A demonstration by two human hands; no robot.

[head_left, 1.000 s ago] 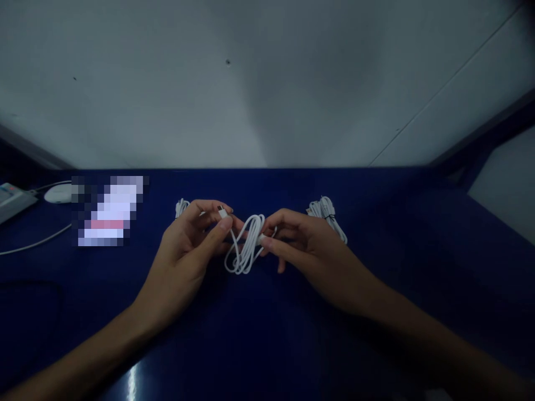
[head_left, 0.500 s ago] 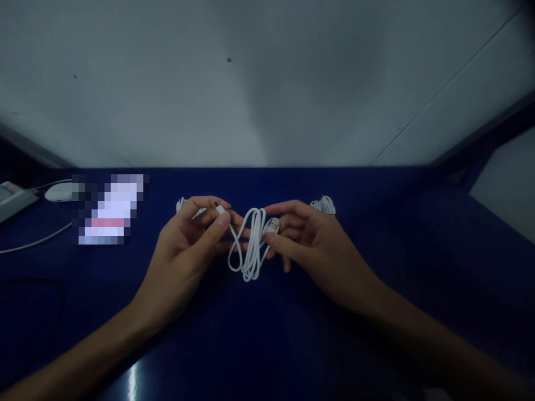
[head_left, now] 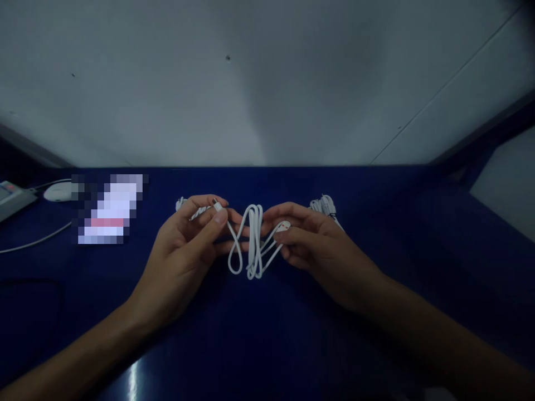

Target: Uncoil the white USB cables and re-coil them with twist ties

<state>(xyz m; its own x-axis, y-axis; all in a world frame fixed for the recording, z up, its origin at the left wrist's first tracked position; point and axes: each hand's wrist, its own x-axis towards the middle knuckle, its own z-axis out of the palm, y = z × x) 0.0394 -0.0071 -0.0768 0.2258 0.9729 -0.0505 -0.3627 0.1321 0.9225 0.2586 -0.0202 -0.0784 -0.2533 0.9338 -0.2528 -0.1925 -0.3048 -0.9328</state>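
A white cable (head_left: pixel 251 242) hangs in loose loops between my two hands above a dark blue table (head_left: pixel 267 334). My left hand (head_left: pixel 188 248) pinches one small plug end of it between thumb and fingers. My right hand (head_left: pixel 311 242) pinches the other, wider plug end, with its fingers curled. The loops droop down between the hands to just above the tabletop.
A tied white cable bundle (head_left: pixel 328 206) lies behind my right hand, and another white cable (head_left: pixel 180 204) peeks out behind my left. At the far left are a white mouse (head_left: pixel 58 191), its cord (head_left: pixel 33 242) and a grey device (head_left: pixel 10 197). A grey wall rises behind.
My right hand has drawn its plug end out to the right and away from the coil. The loops have loosened and spread wider. My left hand has stayed nearly still.
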